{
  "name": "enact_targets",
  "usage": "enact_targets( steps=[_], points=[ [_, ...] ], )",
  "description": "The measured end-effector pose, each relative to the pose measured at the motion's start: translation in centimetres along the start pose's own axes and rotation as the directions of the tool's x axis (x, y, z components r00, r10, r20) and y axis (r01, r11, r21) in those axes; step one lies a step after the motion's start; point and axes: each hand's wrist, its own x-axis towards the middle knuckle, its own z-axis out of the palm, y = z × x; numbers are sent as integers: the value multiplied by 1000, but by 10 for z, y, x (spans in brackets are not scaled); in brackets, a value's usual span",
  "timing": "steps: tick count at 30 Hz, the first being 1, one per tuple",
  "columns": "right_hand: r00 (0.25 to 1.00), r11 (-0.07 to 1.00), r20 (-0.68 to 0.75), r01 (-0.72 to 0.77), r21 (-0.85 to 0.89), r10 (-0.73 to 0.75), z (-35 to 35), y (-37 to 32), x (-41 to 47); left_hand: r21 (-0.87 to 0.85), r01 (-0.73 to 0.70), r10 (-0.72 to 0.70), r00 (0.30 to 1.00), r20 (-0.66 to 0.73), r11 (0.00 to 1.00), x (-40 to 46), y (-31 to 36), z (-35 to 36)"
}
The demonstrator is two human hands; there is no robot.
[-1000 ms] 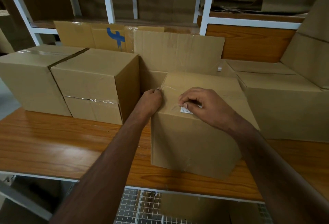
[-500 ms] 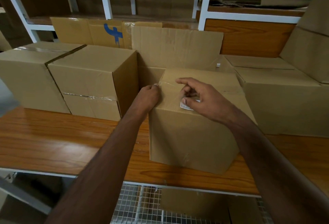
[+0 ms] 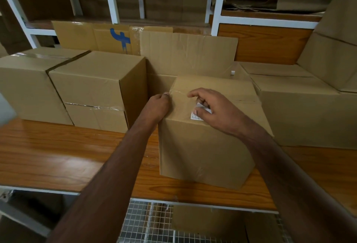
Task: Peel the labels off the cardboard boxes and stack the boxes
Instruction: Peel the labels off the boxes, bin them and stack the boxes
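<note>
Wooden bench (image 3: pixel 58 157): boxes (image 3: pixel 81 88) flank box (image 3: pixel 202 152); right hand (image 3: pixel 214 111) pinches label (image 3: pixel 197 116).

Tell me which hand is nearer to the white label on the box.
Right. The right hand pinches the white label at its lifted edge, on top of the box. The left hand grips the box's left top edge, apart from the label.

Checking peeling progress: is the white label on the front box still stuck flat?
Partly lifted: right hand pinches the label's raised upper edge.
</note>
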Motion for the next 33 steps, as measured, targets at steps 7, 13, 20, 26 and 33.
enact_targets(
  steps=[7, 13, 20, 26, 33],
  points=[
    [992, 982, -8, -124, -145, 125, -13, 7, -24, 16, 23, -23, 999, -23, 1000, 1, 1, 1],
    [989, 992, 102, -100, -74, 107, -32, 11, -38, -32, 34, -35, 999, -29, 999, 7, -1, 3],
    [981, 992, 174, -68, -105, 86, -37, 11, -36, -63, 39, -41, 999, -30, 997, 9, -4, 4],
    [951, 984, 254, -167, -60, 177, -39, 20, -28, -54, 39, -41, 998, -41, 998, 11, -3, 5],
    [854, 962, 452, -179, -205, 256, -44, 4, -6, -53, 44, -46, 998, -38, 998, 14, -6, 4]
  ],
)
